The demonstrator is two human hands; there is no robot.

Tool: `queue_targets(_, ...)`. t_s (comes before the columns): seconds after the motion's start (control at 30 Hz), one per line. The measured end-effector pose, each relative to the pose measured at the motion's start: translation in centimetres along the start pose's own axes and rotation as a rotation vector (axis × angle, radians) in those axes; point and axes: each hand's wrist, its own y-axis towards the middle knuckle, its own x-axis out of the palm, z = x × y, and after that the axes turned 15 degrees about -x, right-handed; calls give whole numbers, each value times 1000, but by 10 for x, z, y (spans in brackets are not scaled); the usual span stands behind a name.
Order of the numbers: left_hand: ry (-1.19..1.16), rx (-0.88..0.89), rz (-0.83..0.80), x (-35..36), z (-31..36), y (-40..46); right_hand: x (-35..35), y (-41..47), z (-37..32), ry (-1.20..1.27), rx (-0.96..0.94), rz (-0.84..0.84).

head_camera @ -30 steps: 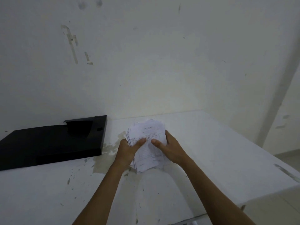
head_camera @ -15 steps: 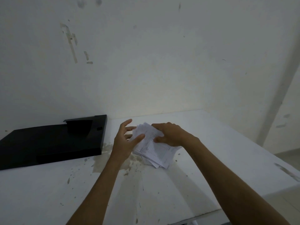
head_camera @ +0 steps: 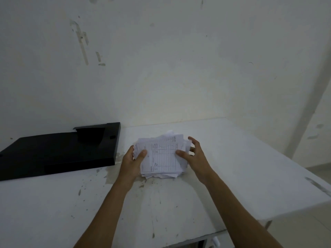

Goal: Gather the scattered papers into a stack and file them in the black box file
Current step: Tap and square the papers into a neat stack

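Observation:
A loose stack of white printed papers (head_camera: 162, 155), its top sheet ruled like a form, is held just above the white table (head_camera: 232, 158). My left hand (head_camera: 133, 161) grips the stack's left edge, thumb on top and fingers underneath. My right hand (head_camera: 192, 154) is at the right edge, thumb pressing the top sheet and fingers spread around the side. The sheets are uneven, with corners sticking out at the back and bottom. The black box file (head_camera: 59, 149) lies flat and open on the table to the left of the stack.
The table stands against a stained white wall (head_camera: 161, 68) at the back. Its right edge (head_camera: 286, 176) and front edge drop off to the floor. Grey scuff marks dot the surface in front of the stack.
The stack was turned from tilted to squarer between my hands. My left hand, open half a second ago, now grips the left edge; my right hand moved from the top to the right side.

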Motion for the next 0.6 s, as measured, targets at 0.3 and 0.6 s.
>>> queue_targets(0.3,39,-22,-3,-2,0,3,10,-3,8,40,-50,3)
queue_targets(0.6,193,16,-39,8,10,9,5,-3,3,-39,-184,-15)
